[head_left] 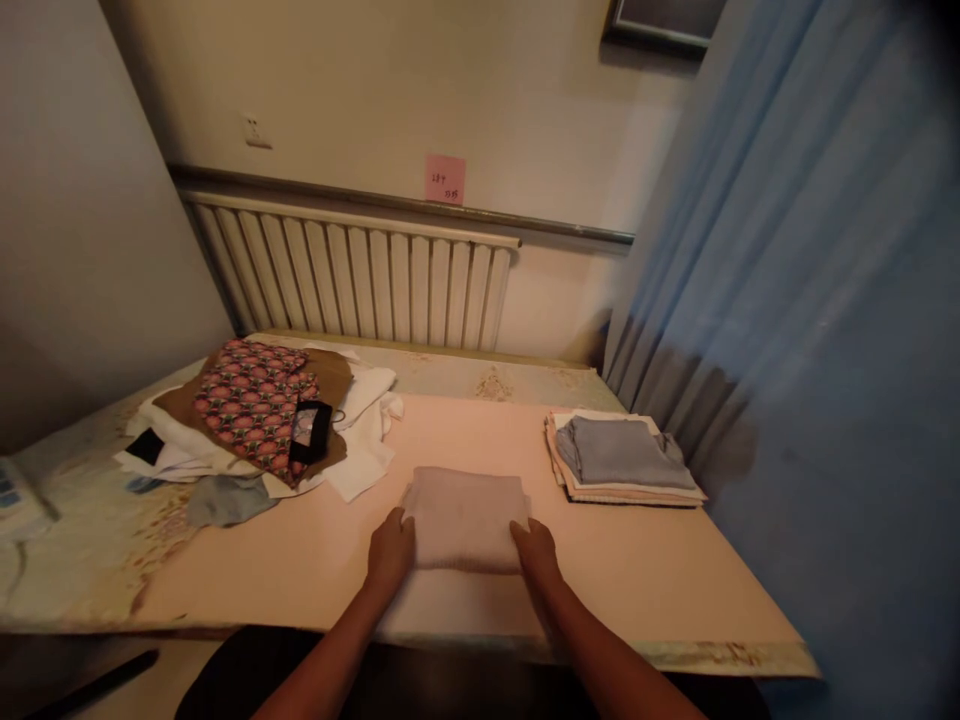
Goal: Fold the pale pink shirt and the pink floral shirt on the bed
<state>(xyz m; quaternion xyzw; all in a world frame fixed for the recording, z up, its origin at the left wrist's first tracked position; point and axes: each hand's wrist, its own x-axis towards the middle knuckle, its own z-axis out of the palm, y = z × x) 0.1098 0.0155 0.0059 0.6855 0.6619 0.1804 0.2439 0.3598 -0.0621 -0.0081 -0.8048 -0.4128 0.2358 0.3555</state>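
A folded greyish-pink garment (466,518) lies in front of me on a pale peach sheet (637,575). My left hand (391,550) grips its left edge, thumb on top and the other fingers out of sight at the side. At the right edge my right hand (535,550) holds it the same way. To the right sits a stack of folded clothes (626,492) with a grey folded garment (622,452) on top. Over on the left is a loose heap of clothes, with a red patterned garment (244,405) uppermost and white cloth (364,450) beneath.
A flowered tablecloth (493,383) shows around the peach sheet. Behind the table stand a white radiator (360,275) and a wall with a pink note (445,179). A blue curtain (810,380) hangs close along the right side. A white object (22,505) is at the far left.
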